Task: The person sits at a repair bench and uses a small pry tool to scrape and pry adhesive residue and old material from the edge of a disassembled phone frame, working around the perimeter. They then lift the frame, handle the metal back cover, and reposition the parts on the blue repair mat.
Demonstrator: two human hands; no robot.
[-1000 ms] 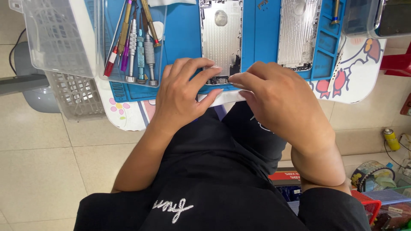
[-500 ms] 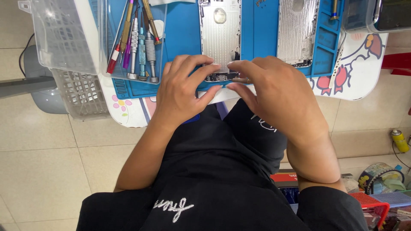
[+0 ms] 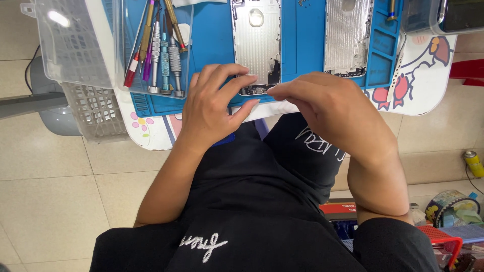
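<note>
An opened silver phone housing (image 3: 257, 40) lies on a blue work mat (image 3: 302, 45) at the table's near edge. My left hand (image 3: 212, 103) rests on the mat with its fingers spread over the housing's lower left end. My right hand (image 3: 327, 108) comes in from the right, its fingertips pinched at the housing's bottom edge near a small dark part (image 3: 254, 90). Whether the fingers grip anything is hidden. A second silver housing (image 3: 348, 38) lies further right on the mat.
A clear tray with several screwdrivers (image 3: 159, 50) sits left of the housing. A white mesh basket (image 3: 91, 108) hangs off the table's left side. A dark phone (image 3: 461, 15) lies top right. Boxes, a tape roll (image 3: 446, 204) and a small can (image 3: 474, 163) stand on the floor at right.
My hands have stayed at the housing's bottom edge with only small finger shifts. The view has drifted slightly.
</note>
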